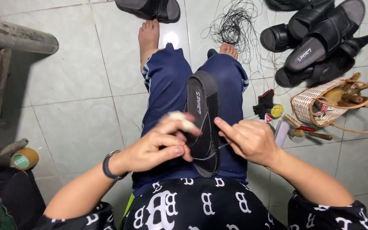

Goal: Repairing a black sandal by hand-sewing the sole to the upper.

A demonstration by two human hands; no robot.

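A black shirt with white letter patterns (201, 206) is seen nearest. A black foam sandal (203, 121) is laid along the lap; its edge is pinched in the grip of the left hand (158, 145), while the right hand (248, 140) is pressed closed against its other side. Pale green glossy floor tiles (77, 98) are spread below, strewn with tangled black thread (235, 25), piled black sandals (320, 38) and a woven wicker basket (316, 104).

I can't see the sandal's (202, 123) near half under my left hand (160, 147); whatever my right hand (248, 140) pinches stays hidden.
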